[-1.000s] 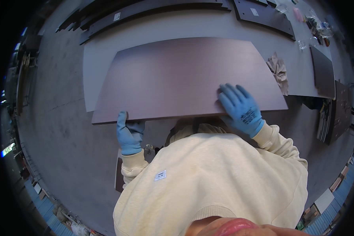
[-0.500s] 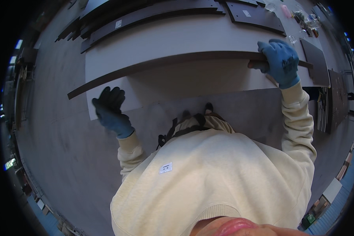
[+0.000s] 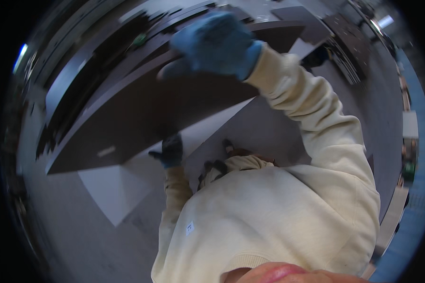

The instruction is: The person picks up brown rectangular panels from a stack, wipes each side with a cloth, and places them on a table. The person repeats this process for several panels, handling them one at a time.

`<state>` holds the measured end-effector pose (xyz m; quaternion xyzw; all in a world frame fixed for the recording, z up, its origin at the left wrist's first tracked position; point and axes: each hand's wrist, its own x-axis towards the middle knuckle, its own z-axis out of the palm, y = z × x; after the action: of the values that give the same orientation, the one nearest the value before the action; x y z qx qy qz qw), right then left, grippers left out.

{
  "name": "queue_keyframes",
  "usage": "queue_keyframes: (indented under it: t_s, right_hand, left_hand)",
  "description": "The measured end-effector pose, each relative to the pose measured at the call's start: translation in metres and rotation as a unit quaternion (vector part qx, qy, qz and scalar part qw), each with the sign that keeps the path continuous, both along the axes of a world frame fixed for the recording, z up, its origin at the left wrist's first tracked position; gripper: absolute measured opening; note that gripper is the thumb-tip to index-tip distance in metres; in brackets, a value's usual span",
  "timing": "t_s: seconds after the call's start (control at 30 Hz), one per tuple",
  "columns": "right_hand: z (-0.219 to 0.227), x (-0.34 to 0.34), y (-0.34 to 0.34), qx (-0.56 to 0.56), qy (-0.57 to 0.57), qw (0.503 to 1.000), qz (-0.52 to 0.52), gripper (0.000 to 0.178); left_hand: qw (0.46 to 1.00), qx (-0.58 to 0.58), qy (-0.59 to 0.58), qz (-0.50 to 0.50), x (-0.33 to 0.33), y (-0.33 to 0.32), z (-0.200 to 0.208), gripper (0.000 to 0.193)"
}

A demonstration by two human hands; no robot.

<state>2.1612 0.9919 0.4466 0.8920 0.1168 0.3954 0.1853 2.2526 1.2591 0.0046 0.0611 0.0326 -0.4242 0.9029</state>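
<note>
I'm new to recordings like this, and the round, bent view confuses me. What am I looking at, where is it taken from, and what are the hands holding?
There is no machine here: it is a person in a cream sweatshirt and blue gloves. The camera sits on their head and looks down, so you see their own body; its wide fisheye lens bends straight edges. Picture left is their left.

The right hand is at the upper edge of a large dark panel, which it appears to hold tilted up. The left hand is at the panel's lower edge; blur hides whether it grips.

Below is a pale work surface, and beyond the panel lie more dark boards.
</note>
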Motion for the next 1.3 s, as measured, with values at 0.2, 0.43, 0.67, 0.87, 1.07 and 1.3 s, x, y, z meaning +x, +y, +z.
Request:
queue_keyframes:
  t_s: [0.2, 0.43, 0.67, 0.87, 1.07, 1.3]
  right_hand:
    - [0.017, -0.071, 0.064, 0.117, 0.168, 0.968, -0.144, 0.064]
    - [0.013, -0.131, -0.009, 0.178, 0.126, 0.954, -0.204, 0.062]
    - [-0.005, -0.303, -0.143, 0.223, 0.022, 0.913, -0.34, 0.065]
    - [-0.042, -0.507, -0.245, 0.265, -0.061, 0.849, -0.452, 0.064]
    - [-0.059, -0.679, -0.306, 0.331, -0.093, 0.76, -0.552, 0.058]
    - [-0.104, -0.819, -0.354, 0.304, -0.183, 0.67, -0.652, 0.059]
  left_hand:
    - [0.977, 0.155, 0.139, 0.05, -0.039, 0.014, 0.038, 0.089]
    - [0.971, 0.218, 0.08, -0.051, -0.09, 0.0, 0.074, 0.093]
    - [0.967, 0.188, -0.06, -0.161, -0.166, -0.097, 0.122, 0.085]
    - [0.949, 0.14, -0.09, -0.269, -0.286, -0.241, 0.148, 0.077]
    - [0.905, 0.159, -0.165, -0.36, -0.396, -0.361, 0.139, 0.08]
    - [0.759, 0.187, -0.168, -0.601, -0.498, -0.507, 0.139, 0.081]
